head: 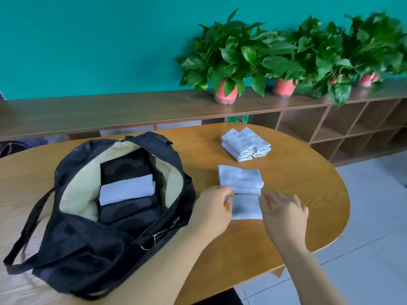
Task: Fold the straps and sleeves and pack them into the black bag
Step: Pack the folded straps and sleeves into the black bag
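A pale grey sleeve (241, 179) lies partly folded on the wooden table (297, 194), right of the open black bag (72, 243). My left hand (211, 208) pinches the sleeve's left edge at the fold. Opposite it, my right hand (284, 212) pinches the right edge. Inside the bag, a folded white piece (126, 189) rests on dark folded straps (130, 210). Two more folded pale sleeves (245, 144) sit side by side farther back on the table.
The bag's strap (28, 225) trails off to the left over the table. A long wooden shelf unit (110, 111) with several potted plants (226, 62) runs along the teal wall behind. White tiled floor (374, 216) lies to the right of the table's rounded edge.
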`<state>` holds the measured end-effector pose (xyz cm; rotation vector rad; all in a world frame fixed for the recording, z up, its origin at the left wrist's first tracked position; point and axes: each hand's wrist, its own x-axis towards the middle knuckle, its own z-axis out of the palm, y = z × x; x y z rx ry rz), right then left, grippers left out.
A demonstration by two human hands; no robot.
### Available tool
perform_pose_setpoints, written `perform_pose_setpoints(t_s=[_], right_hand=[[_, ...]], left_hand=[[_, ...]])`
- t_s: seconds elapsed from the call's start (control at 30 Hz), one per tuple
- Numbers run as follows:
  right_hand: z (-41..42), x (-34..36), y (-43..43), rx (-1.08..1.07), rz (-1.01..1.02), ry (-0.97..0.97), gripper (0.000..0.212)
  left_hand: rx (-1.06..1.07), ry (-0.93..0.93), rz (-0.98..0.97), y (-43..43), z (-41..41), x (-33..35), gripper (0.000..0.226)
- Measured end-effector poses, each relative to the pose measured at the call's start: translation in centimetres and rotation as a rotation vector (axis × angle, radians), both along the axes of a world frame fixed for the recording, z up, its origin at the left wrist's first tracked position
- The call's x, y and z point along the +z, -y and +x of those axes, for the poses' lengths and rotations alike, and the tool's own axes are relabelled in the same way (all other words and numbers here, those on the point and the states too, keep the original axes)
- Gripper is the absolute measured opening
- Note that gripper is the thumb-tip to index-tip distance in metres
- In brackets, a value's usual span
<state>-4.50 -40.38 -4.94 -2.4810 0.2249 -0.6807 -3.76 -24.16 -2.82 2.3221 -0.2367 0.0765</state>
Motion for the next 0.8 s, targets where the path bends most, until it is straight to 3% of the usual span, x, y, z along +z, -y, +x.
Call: perform_pose_setpoints(t_s=[0.17,0.33,0.43,0.6,0.8], right_hand=[[1.4,-0.4,2.0,-0.133,0.03,-0.288,0.016],[3.8,-1.3,1.8,-0.141,-0.03,-0.571,0.028],[4.3,-1.2,1.5,-0.12,-0.079,-0.641,0.034],[4.4,-0.8,1.5,-0.094,-0.097,-0.736,0.04],[3.6,-0.9,1.2,-0.082,-0.08,-0.723,0.019]], left_hand=[[0.173,-0.156,0.172,1.6,2.4,-1.7,0.018],[0.235,-0.214,0.204,1.6,3.4,-3.1,0.02],[0.222,-0.257,0.262,1.6,3.8,-3.1,0.031],[0.202,-0.349,0.379,1.8,3.9,-2.7,0.027],[0.186,-0.344,0.403,2.4,2.7,-2.8,0.029]])
